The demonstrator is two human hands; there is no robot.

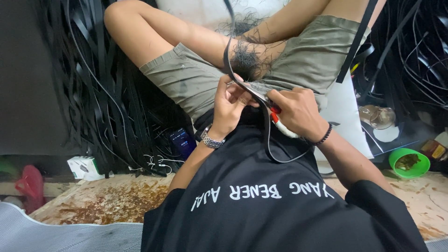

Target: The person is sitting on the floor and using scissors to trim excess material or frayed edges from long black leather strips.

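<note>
Landmark for all places: the black strap point(229, 56), a long flat rubber-like strip running from the top edge of the view down to the hands over the lap.

Heap of black strips point(100, 88): large hanging mass, left of the strap, filling the upper left. A like tangle of strips and thin cables point(415, 51) lies right of the strap, at the upper right.

Floor point(116, 200): pale, rust-stained board, below and left of the strap.

Grey mat point(56, 235): ribbed, at the bottom left corner, far below the strap.

Olive shorts point(303, 60): on the person's raised legs, directly behind the strap.

Left hand point(232, 103): wrist bears a metal watch point(211, 139). Grip: fingers pinched narrow on the strap at its lower end, thumb and fingertips pressing it.

Right hand point(298, 112): wrist bears a dark bead bracelet point(324, 136). Grip: closed around a cutter point(279, 122) with a white and red handle, its tip touching the strap just right of the left hand.

Thin black cord point(275, 154): loops down from the hands, below the strap, over the black shirt.

Green bowl point(409, 162): round, on the floor, well right of the strap, holding dark scraps.

Clear glass vessel point(377, 116): right of the strap, above the bowl.

Phone point(183, 142): dark, screen lit, lower left of the strap, beside a white cable point(156, 163).

Small white box point(84, 167): far left of the strap, at the floor's edge.

Red item point(30, 184): farther left, kind not discernible.
</note>
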